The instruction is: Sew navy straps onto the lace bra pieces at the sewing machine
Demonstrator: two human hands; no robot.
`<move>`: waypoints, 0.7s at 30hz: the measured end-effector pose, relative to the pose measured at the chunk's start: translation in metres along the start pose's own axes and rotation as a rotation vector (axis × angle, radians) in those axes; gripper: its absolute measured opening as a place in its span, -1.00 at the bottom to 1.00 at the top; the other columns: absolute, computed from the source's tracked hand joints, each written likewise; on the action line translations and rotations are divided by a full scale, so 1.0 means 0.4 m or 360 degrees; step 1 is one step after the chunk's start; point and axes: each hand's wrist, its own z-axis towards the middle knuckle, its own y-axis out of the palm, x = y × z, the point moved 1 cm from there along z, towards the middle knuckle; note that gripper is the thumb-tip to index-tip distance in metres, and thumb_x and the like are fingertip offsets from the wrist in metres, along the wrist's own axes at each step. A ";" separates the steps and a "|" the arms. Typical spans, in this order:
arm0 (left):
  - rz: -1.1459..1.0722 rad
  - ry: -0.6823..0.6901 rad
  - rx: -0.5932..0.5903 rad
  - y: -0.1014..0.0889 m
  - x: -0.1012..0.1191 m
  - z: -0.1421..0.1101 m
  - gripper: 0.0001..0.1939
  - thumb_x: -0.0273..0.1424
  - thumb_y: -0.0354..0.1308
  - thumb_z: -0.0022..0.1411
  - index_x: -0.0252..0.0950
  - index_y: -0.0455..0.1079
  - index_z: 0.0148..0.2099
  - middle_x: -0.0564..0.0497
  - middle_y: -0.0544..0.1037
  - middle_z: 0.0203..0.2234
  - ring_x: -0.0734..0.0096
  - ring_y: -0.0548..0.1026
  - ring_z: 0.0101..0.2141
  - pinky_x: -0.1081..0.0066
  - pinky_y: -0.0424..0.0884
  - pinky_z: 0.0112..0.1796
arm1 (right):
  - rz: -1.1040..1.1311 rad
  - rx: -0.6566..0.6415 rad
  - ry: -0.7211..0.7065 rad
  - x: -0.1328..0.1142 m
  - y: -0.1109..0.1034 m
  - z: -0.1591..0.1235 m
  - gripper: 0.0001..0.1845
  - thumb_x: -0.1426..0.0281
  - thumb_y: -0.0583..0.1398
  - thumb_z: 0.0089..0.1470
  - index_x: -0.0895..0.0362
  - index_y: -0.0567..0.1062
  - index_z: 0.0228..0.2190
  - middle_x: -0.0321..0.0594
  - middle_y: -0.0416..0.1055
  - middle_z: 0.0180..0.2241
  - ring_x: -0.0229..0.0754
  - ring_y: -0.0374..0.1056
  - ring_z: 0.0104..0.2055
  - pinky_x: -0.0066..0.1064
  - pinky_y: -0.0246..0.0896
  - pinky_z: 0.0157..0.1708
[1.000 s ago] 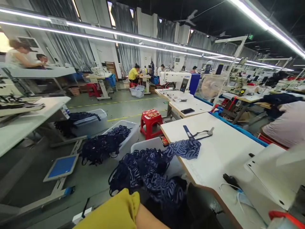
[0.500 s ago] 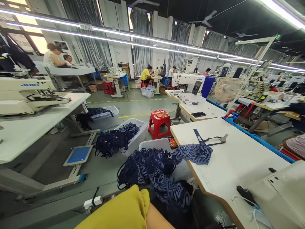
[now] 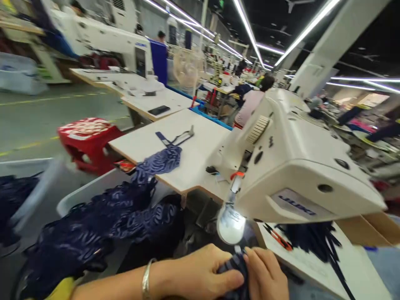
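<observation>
My left hand (image 3: 215,273) pinches a navy patterned bra (image 3: 237,266), thumb on top. From the other side my right hand (image 3: 265,271) has its fingers closed on the same piece. A small white tag (image 3: 238,249) sticks up between them. Most of the bra is hidden by my fingers and the frame's lower edge. Just beyond my hands is the lit round end (image 3: 231,227) of a JUKI sewing machine (image 3: 296,166). Another navy bra (image 3: 162,160) lies on the white table (image 3: 200,129), with its strap stretched out and its other end hanging toward a heap of bras (image 3: 93,225).
The heap rests over a clear plastic bin (image 3: 65,204) on my left. Behind it stands a red stool (image 3: 89,141). Orange-handled snips (image 3: 283,239) and dark straps (image 3: 312,239) lie right of the machine, near a cardboard box (image 3: 371,229). A phone (image 3: 159,110) lies farther back.
My view has swung right and down, bringing the sewing machine and both hands into sight. Earlier only a yellow sleeve and part of an arm showed; now both hands hold a bra.
</observation>
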 end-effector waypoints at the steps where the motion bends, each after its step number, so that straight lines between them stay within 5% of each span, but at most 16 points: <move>1: -0.0084 -0.0034 0.0002 -0.002 -0.001 -0.002 -0.66 -0.29 -0.19 0.39 -0.30 0.16 -0.42 0.20 0.09 -0.60 0.66 0.08 -0.58 0.63 0.11 -0.60 | -0.0146 -0.0028 -0.0204 -0.007 0.004 0.012 -0.84 0.47 0.16 0.18 0.05 0.50 -0.21 -0.20 0.49 -0.42 -0.20 0.35 -0.46 -0.39 0.30 -0.50; 5: -0.0072 -0.0306 0.0303 -0.017 -0.019 -0.011 -0.64 -0.19 -0.15 0.37 -0.29 0.23 -0.39 0.18 0.27 -0.57 0.61 0.20 -0.55 0.58 0.19 -0.52 | -0.0482 -0.0104 -0.0226 -0.018 0.036 0.078 -0.85 0.44 0.14 0.20 0.05 0.51 -0.24 -0.22 0.50 -0.45 -0.17 0.34 -0.47 -0.35 0.22 -0.47; 10: 0.1251 0.0071 0.1297 -0.046 -0.038 -0.008 -0.78 -0.34 0.03 0.31 -0.31 0.37 -0.07 -0.09 0.53 -0.21 0.30 0.46 -0.17 0.37 0.31 -0.12 | -0.0248 -0.0096 0.0506 -0.014 0.070 0.109 -0.83 0.27 0.13 0.21 0.08 0.46 -0.28 -0.21 0.47 -0.42 -0.14 0.38 -0.37 -0.38 0.20 -0.39; 14: 0.1343 0.0501 0.1014 -0.035 -0.062 0.010 -0.62 -0.43 -0.14 0.39 -0.18 0.24 0.19 0.04 0.49 0.02 0.45 0.33 0.09 0.36 -0.02 0.16 | 0.0324 -0.0159 0.1092 0.008 0.088 0.095 -0.81 0.23 0.16 0.14 0.08 0.33 -0.36 -0.30 0.41 -0.44 -0.19 0.36 -0.40 -0.41 0.21 -0.39; 18: 0.1228 0.0412 0.0921 -0.011 -0.083 0.025 -0.62 -0.39 -0.09 0.38 -0.13 0.22 0.21 0.12 0.49 0.04 0.50 0.36 0.07 0.37 -0.02 0.10 | 0.0845 -0.0203 0.1245 0.033 0.093 0.094 -0.86 0.28 0.06 0.17 0.08 0.25 -0.35 -0.43 0.26 -0.56 -0.28 0.24 -0.51 -0.47 0.17 -0.46; 21: 0.1270 0.0326 0.1016 -0.001 -0.071 0.034 -0.66 -0.38 -0.07 0.38 -0.13 0.28 0.15 0.12 0.52 0.00 0.43 0.41 0.02 0.31 0.08 -0.02 | 0.0821 -0.0141 0.1241 0.040 0.088 0.102 -0.91 0.32 0.03 0.18 0.09 0.24 -0.31 -0.47 0.21 -0.59 -0.29 0.20 -0.53 -0.47 0.14 -0.47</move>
